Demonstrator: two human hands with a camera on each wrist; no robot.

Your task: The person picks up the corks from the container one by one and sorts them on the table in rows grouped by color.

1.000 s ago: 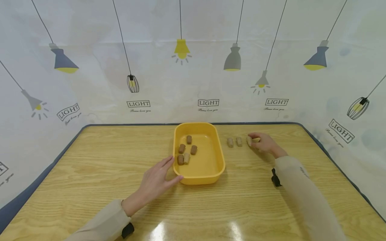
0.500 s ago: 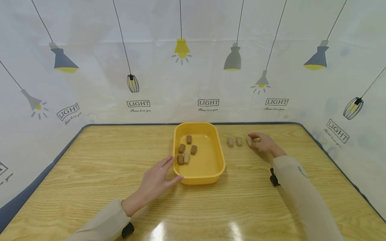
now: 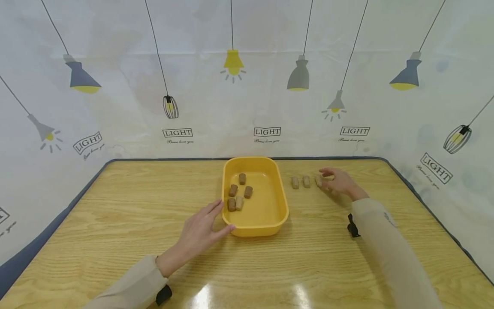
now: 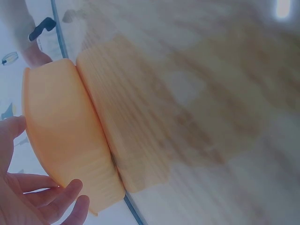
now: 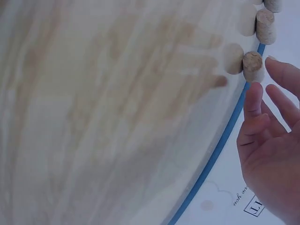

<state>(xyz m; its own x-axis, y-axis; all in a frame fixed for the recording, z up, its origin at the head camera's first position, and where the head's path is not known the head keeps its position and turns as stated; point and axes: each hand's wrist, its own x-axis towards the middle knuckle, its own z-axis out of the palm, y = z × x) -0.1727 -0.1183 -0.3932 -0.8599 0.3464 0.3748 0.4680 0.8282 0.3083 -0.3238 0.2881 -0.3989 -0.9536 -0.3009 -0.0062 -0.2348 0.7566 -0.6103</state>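
Observation:
In the head view my left hand (image 3: 198, 229) rests at the near left corner of a yellow plastic bin (image 3: 252, 231), fingers and thumb extended along its rim. The left wrist view shows these fingertips against the bin's wall (image 4: 65, 117). Several dark brown corks (image 3: 233, 190) and one light cork (image 3: 239, 203) lie inside. Right of the bin, a light cork (image 3: 295, 182), a second light cork (image 3: 306, 181) and a third light cork (image 5: 253, 67) form a row. My right hand (image 3: 339, 182) is beside the third, its fingers parted around it, fingertips right at its end.
The wooden table (image 3: 135, 201) has a blue edging and meets a pale wall sheet (image 3: 212, 107) printed with hanging lamps. Dark straps hang at both sleeves, the right strap (image 3: 352, 226) low over the table.
My right fingers have let go of the third cork, parting and lifting slightly from it while it stays in the row. The left hand and the bin have not moved.

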